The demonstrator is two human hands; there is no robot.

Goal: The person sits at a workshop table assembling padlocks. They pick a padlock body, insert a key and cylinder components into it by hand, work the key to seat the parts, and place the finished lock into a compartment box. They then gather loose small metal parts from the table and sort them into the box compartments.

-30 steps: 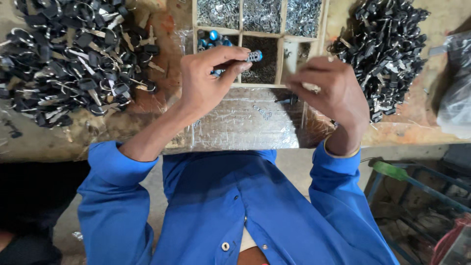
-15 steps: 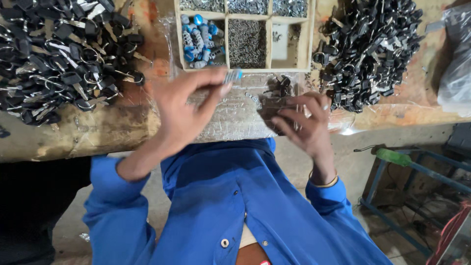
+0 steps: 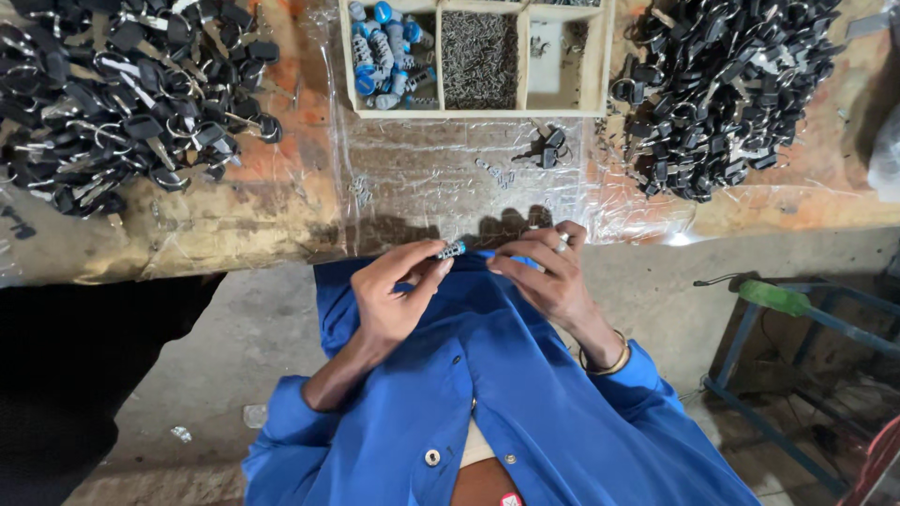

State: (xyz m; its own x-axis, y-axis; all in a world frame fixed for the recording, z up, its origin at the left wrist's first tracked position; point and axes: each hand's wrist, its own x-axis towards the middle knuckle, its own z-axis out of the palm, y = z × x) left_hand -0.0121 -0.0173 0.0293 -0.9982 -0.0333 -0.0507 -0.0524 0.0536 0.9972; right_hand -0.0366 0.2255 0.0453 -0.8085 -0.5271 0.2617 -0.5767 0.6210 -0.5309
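The small blue-capped metal cylinder (image 3: 451, 250) is sitting just left of centre in the frame, pinched at the fingertips of the left hand (image 3: 394, 295), right over the blue jacket (image 3: 487, 394) and just below the desk's near edge. It is looking light and rigid, a little metal barrel with a smooth plastic cap, so it is likely to be slippery and easy to fumble; the ribbed metal body seems the better place to grip, not the cap. The left hand is closing narrowly around it, thumb and forefinger doing the work.

Sweeping from the left: a big heap of black key heads with rings (image 3: 122, 94) is filling the upper left of the desk (image 3: 281, 201), which is wrapped in crinkled clear plastic. At top centre a wooden divided tray (image 3: 478, 112) is holding more blue-capped cylinders (image 3: 380, 52) in its left compartment and fine grey pins (image 3: 480, 58) in the middle one. Below the tray a few loose bits are lying on a bare stretch of plastic, the most open room for setting things down.

The right hand (image 3: 548, 276) is curling close beside the left, fingertips pinched on something too small to make out. At the upper right another black pile (image 3: 727, 89) is crowding that side, and a green-topped metal frame (image 3: 797, 319) is standing on the floor at the right.
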